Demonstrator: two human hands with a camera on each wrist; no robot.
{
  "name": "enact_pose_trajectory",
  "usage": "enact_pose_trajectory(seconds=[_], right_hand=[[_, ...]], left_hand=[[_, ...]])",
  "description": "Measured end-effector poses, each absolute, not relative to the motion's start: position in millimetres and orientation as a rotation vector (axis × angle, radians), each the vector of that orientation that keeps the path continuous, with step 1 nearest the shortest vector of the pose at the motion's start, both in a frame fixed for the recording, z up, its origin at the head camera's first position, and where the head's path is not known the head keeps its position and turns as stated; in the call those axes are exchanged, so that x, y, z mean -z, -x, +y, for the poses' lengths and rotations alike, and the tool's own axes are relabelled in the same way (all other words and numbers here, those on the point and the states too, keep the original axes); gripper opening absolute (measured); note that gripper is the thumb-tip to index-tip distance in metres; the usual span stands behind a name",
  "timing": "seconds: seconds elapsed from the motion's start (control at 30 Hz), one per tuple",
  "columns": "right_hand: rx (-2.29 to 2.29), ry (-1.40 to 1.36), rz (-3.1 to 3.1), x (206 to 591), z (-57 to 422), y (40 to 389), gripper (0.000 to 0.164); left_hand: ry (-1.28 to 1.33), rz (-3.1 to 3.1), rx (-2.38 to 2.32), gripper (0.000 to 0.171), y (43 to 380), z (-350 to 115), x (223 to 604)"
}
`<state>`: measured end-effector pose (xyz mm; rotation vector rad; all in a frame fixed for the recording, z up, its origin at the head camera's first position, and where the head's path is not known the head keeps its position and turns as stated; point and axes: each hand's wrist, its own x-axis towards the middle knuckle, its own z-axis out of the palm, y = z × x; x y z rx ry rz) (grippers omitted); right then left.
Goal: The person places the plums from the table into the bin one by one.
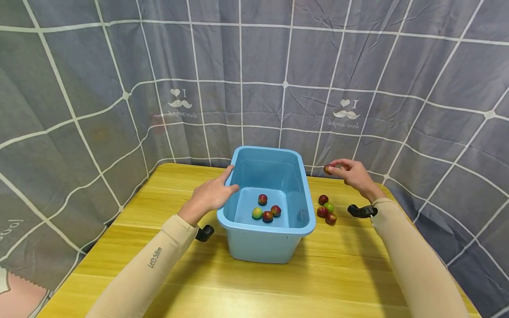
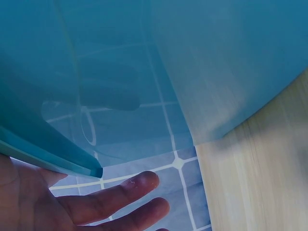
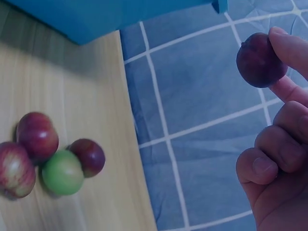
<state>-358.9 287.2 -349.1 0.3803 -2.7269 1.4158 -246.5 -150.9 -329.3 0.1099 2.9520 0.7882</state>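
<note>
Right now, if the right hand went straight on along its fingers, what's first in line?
Probably the blue tub, at its right rim near the far corner, with the dark red fruit in the right hand leading. Depth is unclear; it might clear the rim.

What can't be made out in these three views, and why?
Head: lower fingers of the left hand, behind the hand itself; far-left lettering, cut off by the edge.
Left wrist: fruits inside the blue bin, hidden by its hazy wall.
Right wrist: one side of the streaked fruit, cut off by the left edge; part of the right hand, cut off by the right edge.
</note>
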Motion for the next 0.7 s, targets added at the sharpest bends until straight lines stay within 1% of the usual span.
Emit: enact_pose_trajectory(seconds=[0.27,0.43,0.7], right_hand=[[-1.393,-0.445,-2.7,333.4,274.2,356.0,0.048],[-1.411,-0.466,-2.696,322.1,264.7,354.0,0.05],[-1.4,-0.49,-2.697,306.1,245.9,351.6,0.048]], left_hand=[[-0.103,2.949,-0.799,0.076,245.9,-150.7,329.1],[-0.109,2.955,-0.796,0.076,245.8,-150.4,329.0],[-0.114,2.951,-0.8,0.076,246.0,-150.6,329.7]])
